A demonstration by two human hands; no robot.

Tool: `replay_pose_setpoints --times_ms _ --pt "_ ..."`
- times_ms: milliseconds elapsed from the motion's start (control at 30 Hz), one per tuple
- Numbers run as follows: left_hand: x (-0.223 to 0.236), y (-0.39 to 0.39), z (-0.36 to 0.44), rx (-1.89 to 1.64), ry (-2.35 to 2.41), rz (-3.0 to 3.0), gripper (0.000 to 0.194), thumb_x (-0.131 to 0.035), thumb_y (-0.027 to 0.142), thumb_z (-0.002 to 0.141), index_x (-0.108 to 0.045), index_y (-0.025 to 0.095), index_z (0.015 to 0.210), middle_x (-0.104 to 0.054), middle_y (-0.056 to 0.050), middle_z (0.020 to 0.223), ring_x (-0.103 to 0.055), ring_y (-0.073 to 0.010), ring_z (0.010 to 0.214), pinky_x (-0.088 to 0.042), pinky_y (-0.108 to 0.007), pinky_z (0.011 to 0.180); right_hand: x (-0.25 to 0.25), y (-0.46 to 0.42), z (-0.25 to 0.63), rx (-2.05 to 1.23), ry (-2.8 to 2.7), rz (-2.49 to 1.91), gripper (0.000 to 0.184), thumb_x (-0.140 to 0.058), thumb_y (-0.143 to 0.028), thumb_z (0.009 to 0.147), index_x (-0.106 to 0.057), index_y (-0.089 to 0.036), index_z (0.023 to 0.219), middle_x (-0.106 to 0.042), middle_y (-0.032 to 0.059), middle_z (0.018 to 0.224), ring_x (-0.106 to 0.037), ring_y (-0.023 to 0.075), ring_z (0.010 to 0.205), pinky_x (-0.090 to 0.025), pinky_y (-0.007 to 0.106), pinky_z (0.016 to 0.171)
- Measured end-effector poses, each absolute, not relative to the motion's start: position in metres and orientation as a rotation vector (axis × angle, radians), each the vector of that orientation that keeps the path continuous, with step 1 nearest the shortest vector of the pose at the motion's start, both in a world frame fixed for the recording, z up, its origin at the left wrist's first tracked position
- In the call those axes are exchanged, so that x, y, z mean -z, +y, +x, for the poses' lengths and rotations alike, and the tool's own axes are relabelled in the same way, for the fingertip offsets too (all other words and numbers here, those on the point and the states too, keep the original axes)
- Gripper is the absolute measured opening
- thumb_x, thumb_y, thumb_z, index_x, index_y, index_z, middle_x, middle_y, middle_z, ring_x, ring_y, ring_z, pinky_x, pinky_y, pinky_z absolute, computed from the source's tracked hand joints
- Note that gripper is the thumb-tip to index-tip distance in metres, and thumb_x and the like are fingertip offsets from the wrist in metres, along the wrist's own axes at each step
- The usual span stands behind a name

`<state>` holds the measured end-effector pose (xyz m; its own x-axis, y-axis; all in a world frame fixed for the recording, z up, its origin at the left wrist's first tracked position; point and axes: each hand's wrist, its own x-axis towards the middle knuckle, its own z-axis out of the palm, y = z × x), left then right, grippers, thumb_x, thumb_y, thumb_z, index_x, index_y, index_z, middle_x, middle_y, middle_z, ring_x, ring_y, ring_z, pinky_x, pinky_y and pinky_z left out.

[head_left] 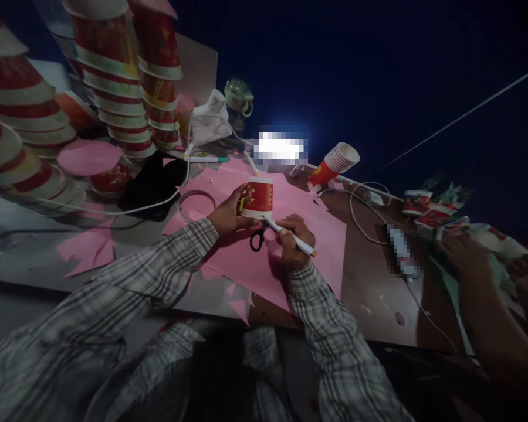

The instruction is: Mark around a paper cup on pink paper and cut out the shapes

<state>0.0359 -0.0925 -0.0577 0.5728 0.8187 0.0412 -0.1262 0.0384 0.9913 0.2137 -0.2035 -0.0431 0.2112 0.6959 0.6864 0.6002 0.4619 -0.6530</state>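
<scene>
My left hand [229, 212] is wrapped round a red and white paper cup [259, 198], which it holds over a large pink paper sheet [317, 234]. A white marker pen [300, 241] is gripped in my right hand [295, 239], its tip at the cup's lower rim. Below the cup lies a black scissors handle [257, 240] on the pink sheet; the rest of the scissors is hidden. A roll of tape or ring [196, 205] rests on the paper left of my left hand.
Tall stacks of paper cups [110, 76] rise at the left, beside a black flat object [156, 184]. A tilted cup stack [334, 163] lies behind the sheet. White cables [354, 205] cross the table. Another person's arm [479, 299] reaches in at the right.
</scene>
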Motion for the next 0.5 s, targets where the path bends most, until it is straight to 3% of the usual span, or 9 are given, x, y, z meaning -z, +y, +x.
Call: replay_pose_setpoints --times_ms 200,500 --pt "0.0539 -0.0924 0.0363 -0.799 0.677 1.336 0.13 -0.095 0.034 0.054 -0.024 0.016 0.161 -0.05 -0.026 0.155 -0.059 -0.0402 0.136 -0.042 -0.061 0.119 0.0469 -0.205 0.2174 -0.235 -1.318 -1.343 0.022 -0.055 -0.033 0.088 -0.072 -0.02 0.091 -0.063 0.0028 0.072 -0.061 0.0204 0.072 -0.053 0.035 0.065" --pt "0.0567 -0.095 0.0354 -0.801 0.604 1.344 0.12 -0.094 0.028 0.06 -0.029 0.023 0.161 -0.054 -0.021 0.153 -0.06 -0.0381 0.135 -0.043 -0.06 0.117 0.0451 -0.2009 0.2152 -0.274 -1.212 -1.289 0.03 -0.059 -0.045 0.094 -0.071 -0.019 0.102 -0.063 -0.0007 0.069 -0.057 0.0136 0.056 -0.048 0.027 0.051"
